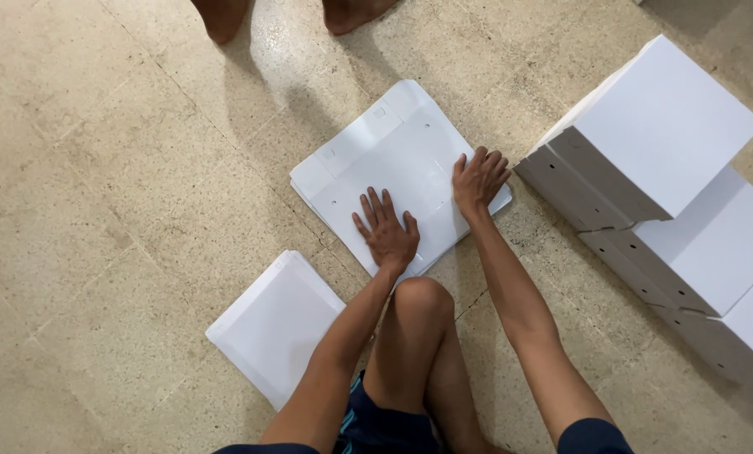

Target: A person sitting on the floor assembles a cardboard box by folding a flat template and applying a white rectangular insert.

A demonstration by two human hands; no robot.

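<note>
- left hand (387, 233) lies flat, fingers spread, on the stack of flat white box blanks (393, 164) sitting on the tiled floor (99, 210)
- right hand (479, 178) is open too, fingertips pressing the stack's right edge, gripping nothing
- assembled white boxes (654, 134) stand just beside it, another flat pile (276, 324) near the knee
- my guess: those loose sheets could slide and fan out if the push goes sideways

Both hands (431, 210) rest on the flat cardboard sheets (393, 160); assembled boxes (671, 210) stand right, another stack (276, 324), perhaps lids, near-left.
</note>
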